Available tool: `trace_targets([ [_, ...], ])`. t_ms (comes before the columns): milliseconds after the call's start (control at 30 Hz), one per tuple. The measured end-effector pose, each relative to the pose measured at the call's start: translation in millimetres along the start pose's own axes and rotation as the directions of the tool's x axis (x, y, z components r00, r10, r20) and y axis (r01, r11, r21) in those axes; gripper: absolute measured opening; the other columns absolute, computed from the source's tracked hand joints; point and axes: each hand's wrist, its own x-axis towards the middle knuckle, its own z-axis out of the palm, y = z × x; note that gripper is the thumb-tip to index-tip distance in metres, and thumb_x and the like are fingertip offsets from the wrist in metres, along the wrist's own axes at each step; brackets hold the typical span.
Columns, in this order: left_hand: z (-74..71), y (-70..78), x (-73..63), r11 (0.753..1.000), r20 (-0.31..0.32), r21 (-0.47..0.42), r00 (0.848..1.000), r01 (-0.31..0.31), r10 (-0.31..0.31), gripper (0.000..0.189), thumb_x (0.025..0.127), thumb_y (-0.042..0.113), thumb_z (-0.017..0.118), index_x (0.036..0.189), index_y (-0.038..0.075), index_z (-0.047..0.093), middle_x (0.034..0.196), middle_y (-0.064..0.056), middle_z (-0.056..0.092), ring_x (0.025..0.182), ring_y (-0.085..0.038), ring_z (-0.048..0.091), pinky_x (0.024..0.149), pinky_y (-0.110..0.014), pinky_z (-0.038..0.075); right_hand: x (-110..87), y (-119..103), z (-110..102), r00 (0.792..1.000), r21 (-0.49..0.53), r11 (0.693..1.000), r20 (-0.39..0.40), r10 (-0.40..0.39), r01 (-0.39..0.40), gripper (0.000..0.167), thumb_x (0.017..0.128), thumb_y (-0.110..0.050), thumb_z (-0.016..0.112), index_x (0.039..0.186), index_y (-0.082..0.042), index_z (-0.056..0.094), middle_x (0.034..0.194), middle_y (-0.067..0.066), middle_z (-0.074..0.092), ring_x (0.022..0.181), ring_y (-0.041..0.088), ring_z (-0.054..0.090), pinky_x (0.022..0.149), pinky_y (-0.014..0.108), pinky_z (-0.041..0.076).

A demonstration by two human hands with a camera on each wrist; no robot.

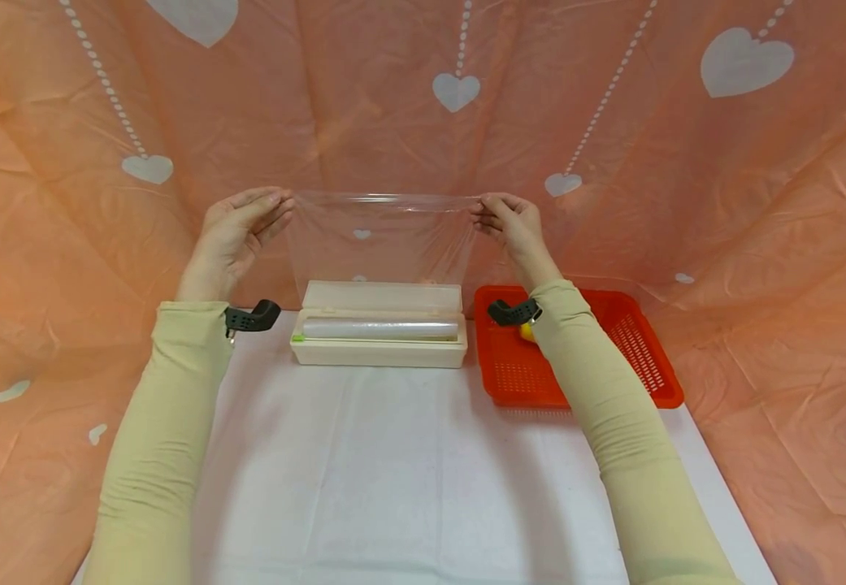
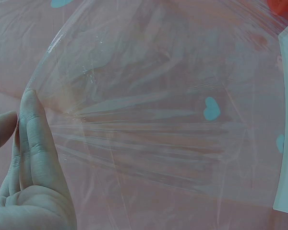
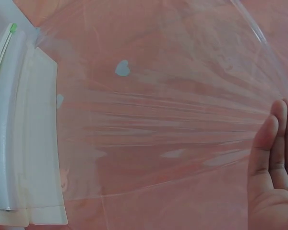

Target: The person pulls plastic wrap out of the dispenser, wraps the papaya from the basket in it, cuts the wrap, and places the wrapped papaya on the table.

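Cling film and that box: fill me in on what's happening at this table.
A person holds a sheet of clear film stretched up from the cream dispenser box, whose lid is open. The left hand pinches one top corner, the right hand the other. A red basket sits right of the box.

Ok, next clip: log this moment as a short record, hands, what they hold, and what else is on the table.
left hand: pinches the top left corner of the cling film sheet
right hand: pinches the top right corner
film state: raised, stretched between both hands, running down to the roll
dispenser box: cream, lid open, roll inside
basket: red, right of the box
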Motion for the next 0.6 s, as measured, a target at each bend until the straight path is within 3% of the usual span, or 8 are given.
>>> trace_targets([
  [600, 8.2, 3.3, 0.5, 0.999, 0.001, -0.053, 1.000, 0.001, -0.001, 0.018, 0.085, -0.011, 0.064, 0.103, -0.012, 0.065, 0.094, -0.022, 0.069, 0.083, -0.028, 0.070, 0.082, -0.034, 0.055, 3.2, -4.0, -0.3, 0.999, -0.001, 0.999, 0.001, -0.034, 0.034, 0.013, 0.093, -0.010, 0.063, 0.093, 0.001, 0.070, 0.083, 0.012, 0.069, 0.073, 0.020, 0.066, 0.075, 0.029, 0.057],
])
